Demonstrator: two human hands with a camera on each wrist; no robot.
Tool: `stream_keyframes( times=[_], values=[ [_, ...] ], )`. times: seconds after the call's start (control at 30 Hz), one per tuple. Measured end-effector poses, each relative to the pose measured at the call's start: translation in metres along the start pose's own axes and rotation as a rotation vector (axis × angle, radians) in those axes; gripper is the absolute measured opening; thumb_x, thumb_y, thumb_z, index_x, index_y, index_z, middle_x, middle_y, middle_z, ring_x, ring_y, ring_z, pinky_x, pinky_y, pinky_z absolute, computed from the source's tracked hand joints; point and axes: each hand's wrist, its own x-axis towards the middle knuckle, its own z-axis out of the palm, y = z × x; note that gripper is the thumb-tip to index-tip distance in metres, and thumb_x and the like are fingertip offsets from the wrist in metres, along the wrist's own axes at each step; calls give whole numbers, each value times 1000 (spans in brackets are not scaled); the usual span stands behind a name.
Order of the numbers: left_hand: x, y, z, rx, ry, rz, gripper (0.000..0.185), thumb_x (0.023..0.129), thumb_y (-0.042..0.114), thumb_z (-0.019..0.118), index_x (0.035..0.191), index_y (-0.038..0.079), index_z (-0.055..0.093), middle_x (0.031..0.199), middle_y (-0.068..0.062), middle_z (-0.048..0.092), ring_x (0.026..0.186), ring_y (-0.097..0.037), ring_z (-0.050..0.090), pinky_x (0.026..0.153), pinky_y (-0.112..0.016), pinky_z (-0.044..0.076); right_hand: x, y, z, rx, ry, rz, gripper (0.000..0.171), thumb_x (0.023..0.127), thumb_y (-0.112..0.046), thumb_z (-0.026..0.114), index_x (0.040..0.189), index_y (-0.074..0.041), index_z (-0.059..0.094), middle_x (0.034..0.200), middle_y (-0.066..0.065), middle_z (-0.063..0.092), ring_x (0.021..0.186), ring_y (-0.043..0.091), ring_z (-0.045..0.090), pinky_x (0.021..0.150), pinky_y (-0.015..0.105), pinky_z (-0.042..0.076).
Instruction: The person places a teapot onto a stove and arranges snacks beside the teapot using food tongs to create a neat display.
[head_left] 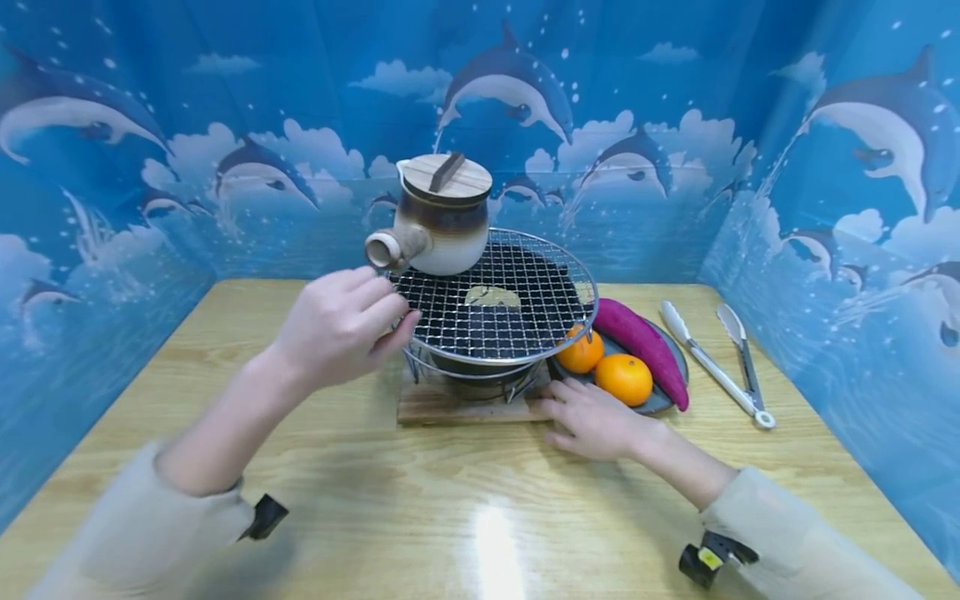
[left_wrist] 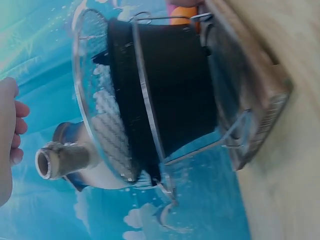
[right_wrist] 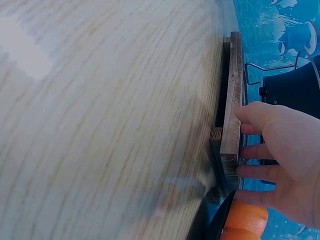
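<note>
My left hand (head_left: 341, 321), its fingers loosely bent and holding nothing, hovers at the left rim of a round wire grill rack (head_left: 517, 325). In the left wrist view this hand (left_wrist: 7, 135) is apart from the side-handled clay teapot (left_wrist: 95, 170). The teapot (head_left: 450, 221), brown and cream with a wooden lid, stands on the rack's back left. Below is a black brazier (left_wrist: 165, 85) in a wire stand on a wooden board (head_left: 465, 408). My right hand (head_left: 588, 417) touches the board's right end; in the right wrist view its fairly straight fingers (right_wrist: 257, 172) meet the board (right_wrist: 232, 110).
Right of the brazier, a dark plate (head_left: 678, 358) bears two oranges (head_left: 624, 379) and a purple sweet potato (head_left: 647, 346). Farther right lie metal tongs (head_left: 720, 371) with pale tips. A blue dolphin-print curtain (head_left: 300, 100) encloses the wooden table (head_left: 337, 492).
</note>
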Motion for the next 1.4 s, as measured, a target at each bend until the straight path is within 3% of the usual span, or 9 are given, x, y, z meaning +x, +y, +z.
stream_keyframes(
  times=[0.3, 0.53, 0.67, 0.77, 0.87, 1.1, 1.23, 1.4],
  values=[
    [-37, 18, 14, -117, -80, 35, 34, 94, 21, 42, 62, 11, 51, 59, 1, 52, 49, -13, 45, 39, -24, 37, -2, -1, 0, 14, -5, 3, 33, 87, -29, 62, 116, -12, 62, 113, 8, 55, 102, 24, 52, 85, 41, 46],
    [-58, 29, 31, -182, -242, 6, 28, 91, 24, 47, 67, 12, 55, 65, 2, 52, 59, -14, 48, 49, -26, 42, -3, 0, -4, 21, -10, 7, 34, 88, -29, 61, 117, -12, 62, 114, 8, 56, 102, 23, 53, 85, 41, 46],
    [-67, 30, 40, -199, -287, -6, 19, 85, 23, 56, 69, 12, 56, 66, 2, 51, 60, -14, 48, 55, -28, 43, -4, 2, -7, 43, -15, 3, 33, 88, -29, 60, 116, -11, 63, 113, 7, 57, 102, 23, 54, 86, 40, 46],
    [-74, 30, 45, -203, -331, -29, 14, 80, 21, 63, 70, 12, 57, 67, 3, 51, 59, -12, 47, 55, -28, 44, -5, 4, -9, 64, -17, 5, 31, 89, -29, 59, 113, -11, 64, 111, 6, 58, 101, 21, 54, 86, 39, 46],
    [-79, 30, 49, -205, -416, -74, 14, 77, 20, 68, 73, 12, 57, 68, 3, 52, 59, -12, 48, 55, -29, 45, -7, 6, -11, 79, -10, 1, 30, 90, -30, 58, 112, -11, 65, 109, 5, 59, 100, 20, 55, 87, 38, 46],
    [-86, 33, 61, -151, -610, -169, 15, 79, 24, 68, 73, 13, 59, 71, 0, 56, 63, -16, 53, 60, -32, 46, -12, 8, -13, 113, 8, -9, 29, 90, -29, 58, 111, -10, 65, 106, 2, 61, 99, 18, 56, 86, 36, 46],
    [-92, 36, 69, -125, -646, -168, 18, 79, 27, 68, 72, 13, 59, 69, 1, 55, 62, -16, 53, 57, -31, 45, -16, 9, -15, 145, 17, 11, 25, 89, -27, 59, 107, -11, 66, 102, -1, 61, 94, 16, 56, 82, 34, 47],
    [-100, 40, 76, -99, -659, -162, 18, 78, 31, 68, 76, 14, 61, 74, -1, 57, 69, -19, 55, 63, -36, 45, -22, 12, -20, 147, 26, 39, 26, 89, -26, 60, 107, -9, 65, 100, 0, 61, 91, 17, 58, 80, 35, 48]
  ],
)
